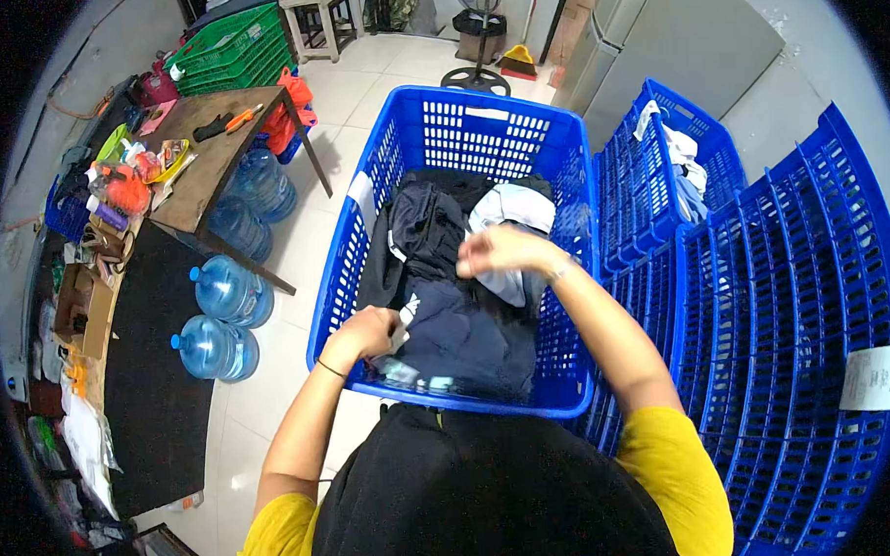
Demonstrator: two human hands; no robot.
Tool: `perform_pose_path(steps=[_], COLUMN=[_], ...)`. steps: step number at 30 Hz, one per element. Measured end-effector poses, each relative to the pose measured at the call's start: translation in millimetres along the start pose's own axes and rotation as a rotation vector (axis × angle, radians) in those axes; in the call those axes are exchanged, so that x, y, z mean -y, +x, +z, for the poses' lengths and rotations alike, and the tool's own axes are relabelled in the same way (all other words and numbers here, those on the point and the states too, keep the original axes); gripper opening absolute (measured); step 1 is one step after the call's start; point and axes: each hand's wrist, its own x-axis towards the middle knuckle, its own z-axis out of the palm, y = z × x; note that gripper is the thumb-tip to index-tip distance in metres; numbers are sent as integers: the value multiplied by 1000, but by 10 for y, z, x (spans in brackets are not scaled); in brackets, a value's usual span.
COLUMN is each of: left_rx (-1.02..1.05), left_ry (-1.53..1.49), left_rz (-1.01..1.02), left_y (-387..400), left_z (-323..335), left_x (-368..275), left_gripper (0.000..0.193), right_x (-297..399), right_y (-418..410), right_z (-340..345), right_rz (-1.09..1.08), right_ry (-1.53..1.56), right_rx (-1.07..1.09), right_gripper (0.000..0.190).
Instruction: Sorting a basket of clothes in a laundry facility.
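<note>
Before me stands a large blue perforated plastic laundry basket (479,405) holding clothing. My left hand (362,334) is inside its near left side, fingers curled on a crumpled white piece (410,308) at the edge of a dark navy garment (462,343). Blurred by motion, my right hand (506,250) is over the middle of the basket with bent fingers. Whether it grips anything is unclear. Behind and below that hand lies a white or pale grey garment (516,206). Black garments (428,220) fill the far left part of the basket.
Blue baskets (777,325) crowd the right side, one with pale clothes (683,156) inside. Large water bottles (228,289) stand on the tiled floor at left, beside a cluttered table (213,161). Farther back are a pedestal fan (475,78), green crates (231,50) and a refrigerator (679,42).
</note>
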Motion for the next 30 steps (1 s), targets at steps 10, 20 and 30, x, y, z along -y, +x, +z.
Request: perform_pose_path(steps=[10,20,30], left_rx=[-555,-513,-556], left_ry=[-332,-683,-1239], left_rz=[18,262,547], left_y=[60,412,72], left_z=[0,-831,-1615], left_x=[195,-345,-502], left_gripper=[74,52,13], right_x=[-222,1023,547], right_y=[1345,-368,-1293], right_z=[860,-915,-1417], right_rz=[-34,-656,-351], right_ry=[62,969,43], right_rx=[-518,-103,-1187], right_gripper=[39,27,12])
